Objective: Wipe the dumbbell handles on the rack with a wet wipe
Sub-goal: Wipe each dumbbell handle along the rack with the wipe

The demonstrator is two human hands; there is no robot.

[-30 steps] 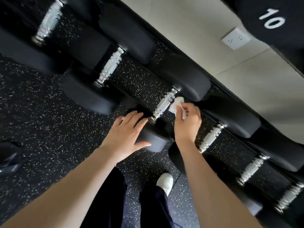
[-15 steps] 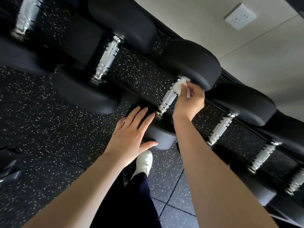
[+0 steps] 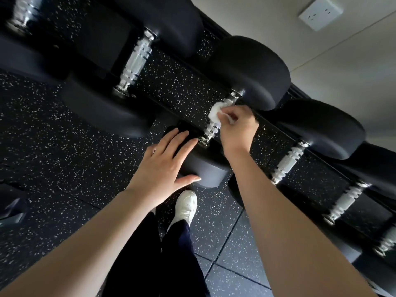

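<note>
A row of black dumbbells with knurled chrome handles lies on a low rack, running from upper left to lower right. My right hand (image 3: 236, 125) pinches a white wet wipe (image 3: 215, 113) and holds it wrapped against the middle of one chrome handle (image 3: 211, 130). My left hand (image 3: 165, 166) rests flat, fingers straight, on that dumbbell's near black head (image 3: 205, 168). The far head (image 3: 250, 69) is beyond the wipe. The part of the handle under the wipe is hidden.
Neighbouring handles lie to the left (image 3: 136, 61) and to the right (image 3: 288, 161), (image 3: 345, 201). The speckled black rubber floor (image 3: 64, 146) spreads on the left. A beige wall carries a white socket (image 3: 320, 12). My white shoe (image 3: 186, 205) stands under the rack's edge.
My right hand slid the wipe up the handle towards the far head, then back towards its middle. The left hand stayed on the near head. The view shifted closer.
</note>
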